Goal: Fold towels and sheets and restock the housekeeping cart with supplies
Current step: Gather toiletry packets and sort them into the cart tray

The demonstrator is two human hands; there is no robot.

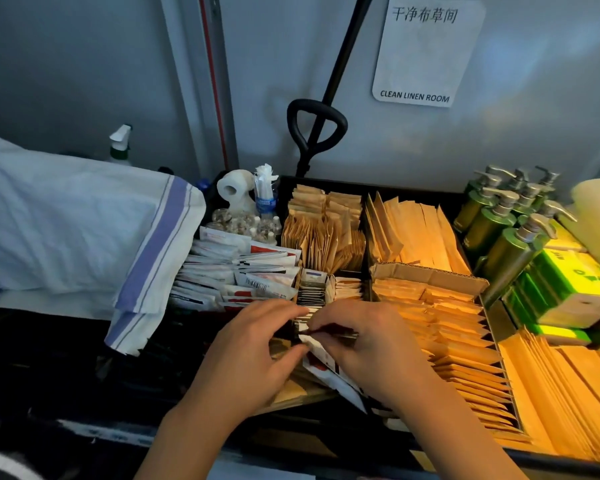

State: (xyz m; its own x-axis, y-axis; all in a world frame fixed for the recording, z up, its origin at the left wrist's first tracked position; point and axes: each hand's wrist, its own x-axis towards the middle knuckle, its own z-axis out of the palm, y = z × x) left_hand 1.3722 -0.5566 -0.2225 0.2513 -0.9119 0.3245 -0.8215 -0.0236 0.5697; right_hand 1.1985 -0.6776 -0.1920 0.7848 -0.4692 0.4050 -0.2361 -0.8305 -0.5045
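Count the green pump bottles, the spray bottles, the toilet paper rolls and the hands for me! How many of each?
Green pump bottles: about 8, packed close so some may hide
Spray bottles: 1
Toilet paper rolls: 1
Hands: 2, left hand and right hand
Total: about 12
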